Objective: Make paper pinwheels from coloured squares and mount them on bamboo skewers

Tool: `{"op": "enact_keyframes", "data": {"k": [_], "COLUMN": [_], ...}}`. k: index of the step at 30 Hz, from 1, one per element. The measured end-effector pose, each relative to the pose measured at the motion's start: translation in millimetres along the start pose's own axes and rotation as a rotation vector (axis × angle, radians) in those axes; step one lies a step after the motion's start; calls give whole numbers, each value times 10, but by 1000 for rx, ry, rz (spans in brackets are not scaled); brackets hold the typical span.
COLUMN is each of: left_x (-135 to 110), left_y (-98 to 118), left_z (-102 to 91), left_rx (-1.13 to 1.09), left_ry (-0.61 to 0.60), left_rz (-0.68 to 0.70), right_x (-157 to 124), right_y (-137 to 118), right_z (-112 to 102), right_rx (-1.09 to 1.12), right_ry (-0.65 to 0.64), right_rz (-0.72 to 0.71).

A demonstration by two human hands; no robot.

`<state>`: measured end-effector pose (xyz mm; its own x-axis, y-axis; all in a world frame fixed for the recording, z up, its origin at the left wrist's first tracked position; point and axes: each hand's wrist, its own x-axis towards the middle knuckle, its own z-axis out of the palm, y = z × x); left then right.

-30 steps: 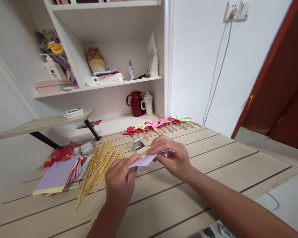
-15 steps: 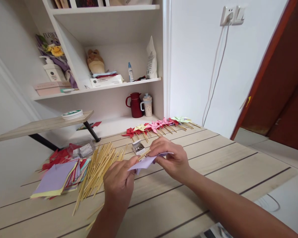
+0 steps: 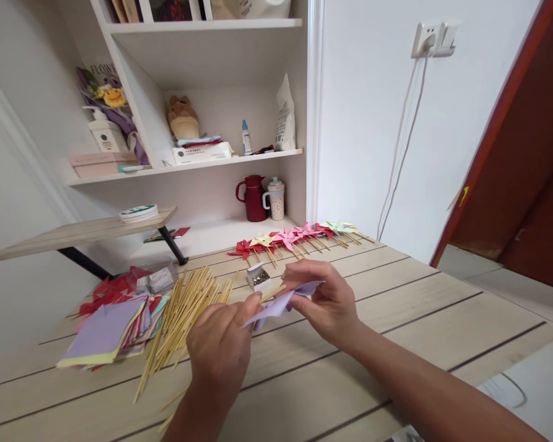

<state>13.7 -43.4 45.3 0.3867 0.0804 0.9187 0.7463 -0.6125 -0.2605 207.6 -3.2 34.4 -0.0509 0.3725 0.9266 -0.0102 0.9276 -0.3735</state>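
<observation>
My left hand is closed, its thumb pressing on a thin wooden stick above the table. Beneath the stick is a folded purple paper pinwheel, which reaches across to my right hand. The right fingers curl over the far side of the paper, with the thumb under it. Where stick and paper meet is partly hidden by the fingers. Just beyond the hands stands a small open white box of shiny metal pins or tacks. Loose wooden sticks lie left of my left hand.
Finished pinwheels in several colours lie in a row along the table's back edge. A stack of coloured paper squares sits at left, near red paper and a clear container. A raised wooden stand is behind it.
The right fingers have lifted and loosened slightly around the purple pinwheel. More of the stick shows between the hands. The camera view has shifted a little.
</observation>
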Motion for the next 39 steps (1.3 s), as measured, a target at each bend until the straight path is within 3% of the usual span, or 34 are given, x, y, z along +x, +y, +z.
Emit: {"op": "enact_keyframes", "data": {"k": [9, 22, 34, 39], "left_x": [-18, -24, -65, -63], "left_y": [33, 61, 21, 42], "left_z": [-22, 13, 14, 27], "left_rx": [74, 98, 100, 103], "left_ry": [21, 11, -8, -3], "left_rz": [87, 79, 33, 27], "right_x": [18, -2, 34, 47], "right_y": [-4, 70, 34, 71], "right_z": [-1, -5, -45, -48], "right_rx": [-22, -37, -3, -18], "right_ry": [-20, -7, -115, -97], "right_rz": [-43, -25, -22, -24]}}
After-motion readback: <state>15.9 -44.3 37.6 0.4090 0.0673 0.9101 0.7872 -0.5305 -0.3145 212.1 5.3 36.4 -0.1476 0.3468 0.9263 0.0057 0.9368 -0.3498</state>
